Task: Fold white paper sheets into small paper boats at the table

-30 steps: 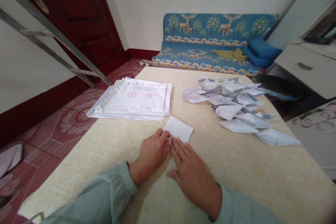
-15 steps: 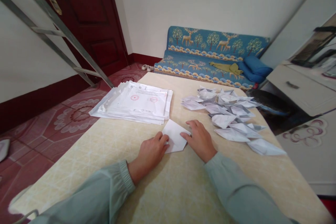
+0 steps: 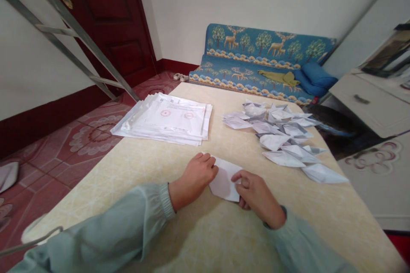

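Observation:
A small folded sheet of white paper (image 3: 225, 180) is between my two hands, tilted a little above the table. My left hand (image 3: 199, 177) is closed on its left edge, with the fingers curled over the corner. At the right edge, my right hand (image 3: 256, 194) pinches the paper, thumb and fingers on either side of it. To the right lie several folded paper boats (image 3: 285, 136), grouped on the tabletop. Beyond my left hand sits a stack of white paper sheets (image 3: 166, 119), the top one bearing red round stamps.
The cream patterned table (image 3: 153, 162) spans the foreground. Behind it stands a blue sofa (image 3: 250, 64) with deer patterns. A metal ladder (image 3: 86, 47) leans at the left, near a dark red door (image 3: 112, 17). A white cabinet (image 3: 368, 102) is on the right.
The folded paper has been turned and lifted, its near side tilting up. My left hand has shifted to its upper left edge; my right hand has moved down and now grips the right edge.

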`<action>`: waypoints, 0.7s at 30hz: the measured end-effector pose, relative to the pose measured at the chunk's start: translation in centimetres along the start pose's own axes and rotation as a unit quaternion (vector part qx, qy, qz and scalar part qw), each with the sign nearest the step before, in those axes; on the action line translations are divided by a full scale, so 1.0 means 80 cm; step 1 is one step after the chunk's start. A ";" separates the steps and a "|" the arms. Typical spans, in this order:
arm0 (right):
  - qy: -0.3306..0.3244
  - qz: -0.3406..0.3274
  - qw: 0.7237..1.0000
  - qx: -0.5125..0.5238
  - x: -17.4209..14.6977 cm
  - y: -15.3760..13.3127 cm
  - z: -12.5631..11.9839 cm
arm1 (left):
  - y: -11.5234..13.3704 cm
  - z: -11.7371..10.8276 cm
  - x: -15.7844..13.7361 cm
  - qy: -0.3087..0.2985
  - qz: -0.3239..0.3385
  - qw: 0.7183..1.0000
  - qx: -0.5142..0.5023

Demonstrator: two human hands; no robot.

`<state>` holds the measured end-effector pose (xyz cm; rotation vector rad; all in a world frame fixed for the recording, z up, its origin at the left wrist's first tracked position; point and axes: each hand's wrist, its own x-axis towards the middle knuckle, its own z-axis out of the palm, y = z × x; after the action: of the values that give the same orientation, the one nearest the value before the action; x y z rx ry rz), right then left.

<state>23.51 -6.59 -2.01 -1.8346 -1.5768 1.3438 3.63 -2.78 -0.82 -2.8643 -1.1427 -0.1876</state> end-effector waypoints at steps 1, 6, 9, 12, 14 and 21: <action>-0.011 0.004 1.000 0.018 -0.012 0.006 0.004 | 0.003 0.004 -0.002 -0.003 0.001 1.000 -0.027; 0.049 -0.179 0.970 -0.158 -0.052 0.014 0.010 | -0.006 0.024 -0.024 0.043 -0.060 0.955 -0.288; 0.113 -0.315 0.907 -0.255 -0.057 0.010 0.008 | -0.016 0.024 -0.032 0.050 -0.050 0.920 -0.385; 0.114 -0.391 0.863 -0.298 -0.051 0.009 0.008 | -0.017 0.019 -0.036 0.050 -0.049 0.918 -0.390; 0.136 -0.413 0.841 -0.320 -0.047 0.010 0.007 | -0.010 0.016 -0.042 0.054 -0.048 0.931 -0.359; 0.175 -0.445 0.815 -0.329 -0.037 0.014 0.006 | 0.013 0.014 -0.079 0.043 -0.001 0.982 -0.182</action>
<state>23.96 -9.76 -1.85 -1.1624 -2.3725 0.0214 -0.10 -7.70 -2.78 -3.1232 -1.2045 -0.5720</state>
